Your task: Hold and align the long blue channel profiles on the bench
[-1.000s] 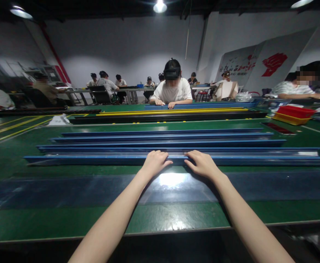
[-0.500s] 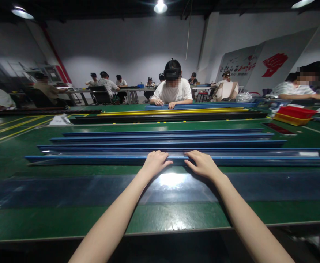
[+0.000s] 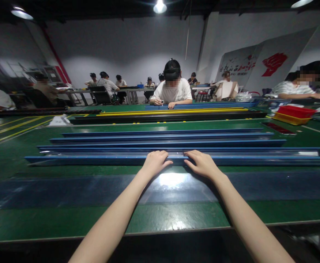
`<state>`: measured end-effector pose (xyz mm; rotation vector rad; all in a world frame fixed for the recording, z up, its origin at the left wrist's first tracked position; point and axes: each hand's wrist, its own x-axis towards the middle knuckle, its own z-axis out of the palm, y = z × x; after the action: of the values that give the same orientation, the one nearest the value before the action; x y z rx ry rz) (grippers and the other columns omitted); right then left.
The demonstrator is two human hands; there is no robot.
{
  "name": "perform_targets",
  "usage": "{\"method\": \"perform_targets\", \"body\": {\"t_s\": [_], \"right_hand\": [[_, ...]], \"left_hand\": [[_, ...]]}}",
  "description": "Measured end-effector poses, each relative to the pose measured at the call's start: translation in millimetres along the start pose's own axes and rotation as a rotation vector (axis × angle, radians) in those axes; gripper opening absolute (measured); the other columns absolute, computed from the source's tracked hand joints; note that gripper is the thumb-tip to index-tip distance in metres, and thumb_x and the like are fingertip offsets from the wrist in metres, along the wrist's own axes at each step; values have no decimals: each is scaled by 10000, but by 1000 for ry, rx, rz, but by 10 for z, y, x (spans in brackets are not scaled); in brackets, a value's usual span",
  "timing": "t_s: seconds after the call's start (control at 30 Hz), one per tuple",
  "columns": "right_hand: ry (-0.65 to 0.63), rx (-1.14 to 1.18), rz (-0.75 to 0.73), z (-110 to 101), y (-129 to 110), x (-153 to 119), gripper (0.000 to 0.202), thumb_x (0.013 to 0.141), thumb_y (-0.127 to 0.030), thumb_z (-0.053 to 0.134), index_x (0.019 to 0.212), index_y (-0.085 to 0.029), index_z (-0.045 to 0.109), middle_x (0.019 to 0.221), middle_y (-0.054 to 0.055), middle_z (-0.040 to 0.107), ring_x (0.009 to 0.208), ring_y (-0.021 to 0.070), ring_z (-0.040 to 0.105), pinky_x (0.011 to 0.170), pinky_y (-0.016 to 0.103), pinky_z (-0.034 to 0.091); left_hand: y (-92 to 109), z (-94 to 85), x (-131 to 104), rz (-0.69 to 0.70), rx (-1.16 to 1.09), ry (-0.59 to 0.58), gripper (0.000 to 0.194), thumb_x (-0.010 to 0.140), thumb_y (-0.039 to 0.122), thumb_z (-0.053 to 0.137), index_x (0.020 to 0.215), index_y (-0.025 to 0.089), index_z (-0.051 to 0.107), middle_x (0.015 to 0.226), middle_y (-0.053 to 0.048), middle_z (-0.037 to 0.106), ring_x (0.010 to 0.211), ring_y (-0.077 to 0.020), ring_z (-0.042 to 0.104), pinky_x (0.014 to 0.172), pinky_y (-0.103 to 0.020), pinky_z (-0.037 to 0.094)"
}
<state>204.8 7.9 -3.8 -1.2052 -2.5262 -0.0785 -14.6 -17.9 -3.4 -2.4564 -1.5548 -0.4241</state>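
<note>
My left hand (image 3: 156, 162) and my right hand (image 3: 202, 163) grip the nearest long blue channel strip (image 3: 94, 160) near its middle. On both hands the fingers reach over the top edge, and the thumbs lie along the near side, pointing at each other. The fingertips are hidden behind the edge. Between me and this strip a long clear plastic sheet (image 3: 74, 188) lies flat, reflecting the lamp. Beyond my hands several more blue channel strips (image 3: 176, 143) lie parallel across the green table.
Farther back lie a black strip (image 3: 138, 119) and a yellow strip (image 3: 173, 111). A co-worker (image 3: 173, 89) bends over blue strips opposite me. To the right are a red bin (image 3: 297, 111) and a phone (image 3: 279, 128). The green table's edge (image 3: 176, 231) runs close to me.
My hands and the blue strips stay practically still. Across the table, the co-worker's hand has shifted slightly.
</note>
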Motion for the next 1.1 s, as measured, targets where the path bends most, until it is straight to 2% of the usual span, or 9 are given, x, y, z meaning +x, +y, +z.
{"method": "perform_targets", "body": {"t_s": [0.63,1.1], "right_hand": [[-5,1,12,-25,-23,-6,342,853,-346,400,1099,-180,569,1134,80,593,1038,185,531,826,276,414],[0,7,9,19,19,9,325,860,-331,402,1085,-177,580,1131,84,596,1043,193,530,819,290,425]], "left_hand": [[-5,12,1,21,46,26,296,819,458,487,882,171,519,934,-45,610,860,-194,580,710,-283,420],[-4,-1,17,-50,30,-11,318,801,489,500,830,172,506,868,-54,642,831,-205,592,684,-279,412]]}}
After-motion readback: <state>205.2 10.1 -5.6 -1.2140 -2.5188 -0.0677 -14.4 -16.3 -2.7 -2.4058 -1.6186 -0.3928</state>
